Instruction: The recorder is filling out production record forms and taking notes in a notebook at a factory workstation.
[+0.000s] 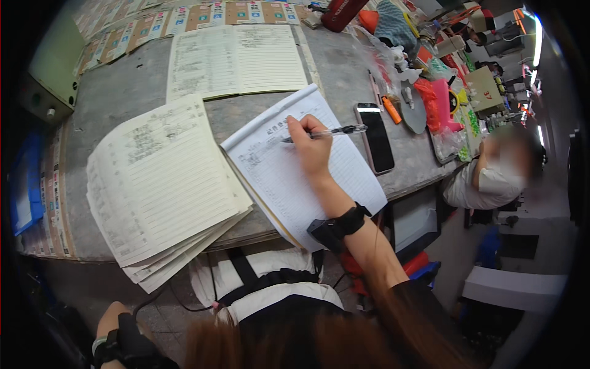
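My right hand (313,147) is closed round a clear-barrelled pen (344,130). The pen's tip points left, at handwriting near the top of a white ruled form pad (347,169), and the hand rests on this page. To the left lies a thick stack of loose cream ruled sheets (178,178) with handwriting, its lower corner hanging past the table's near edge. An open ruled notebook (270,61) with written lines lies beyond the pad. My left hand (114,317) is low at the left, below the table edge, near a dark wrist strap; its fingers cannot be made out.
Right of the pad lies a smartphone (375,138), with an orange marker (391,110) beside it. Bags, tape and tools clutter the table's right side. A co-worker in a white shirt (485,184) sits there. A green metal box (55,61) stands far left; a blue tray (27,184) sits below it.
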Tool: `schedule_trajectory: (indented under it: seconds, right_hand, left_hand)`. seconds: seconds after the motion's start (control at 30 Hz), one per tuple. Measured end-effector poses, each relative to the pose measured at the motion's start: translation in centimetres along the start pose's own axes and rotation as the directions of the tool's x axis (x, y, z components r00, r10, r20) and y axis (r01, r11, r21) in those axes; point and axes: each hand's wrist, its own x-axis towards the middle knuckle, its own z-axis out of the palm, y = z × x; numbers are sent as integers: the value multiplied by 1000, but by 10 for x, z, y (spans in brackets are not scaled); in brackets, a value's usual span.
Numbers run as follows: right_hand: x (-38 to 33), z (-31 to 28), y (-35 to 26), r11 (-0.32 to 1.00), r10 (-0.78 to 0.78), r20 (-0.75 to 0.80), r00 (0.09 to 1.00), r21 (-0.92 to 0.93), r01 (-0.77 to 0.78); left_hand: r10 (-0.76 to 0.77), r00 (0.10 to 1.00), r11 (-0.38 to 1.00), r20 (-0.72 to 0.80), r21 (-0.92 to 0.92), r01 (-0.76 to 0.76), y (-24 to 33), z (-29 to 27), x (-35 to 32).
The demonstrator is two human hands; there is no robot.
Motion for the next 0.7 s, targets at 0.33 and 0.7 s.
schedule_trajectory:
  seconds: [0.33, 0.7]
  right_hand:
    - [2, 1, 0, 999, -45, -5, 999, -7, 45]
    - [0, 2, -5, 999, -39, -11, 999, -38, 39]
  left_hand:
    - [-127, 977, 926, 170, -333, 179, -14, 13, -40]
    - [-138, 900, 754, 414, -545, 367, -9, 11, -61]
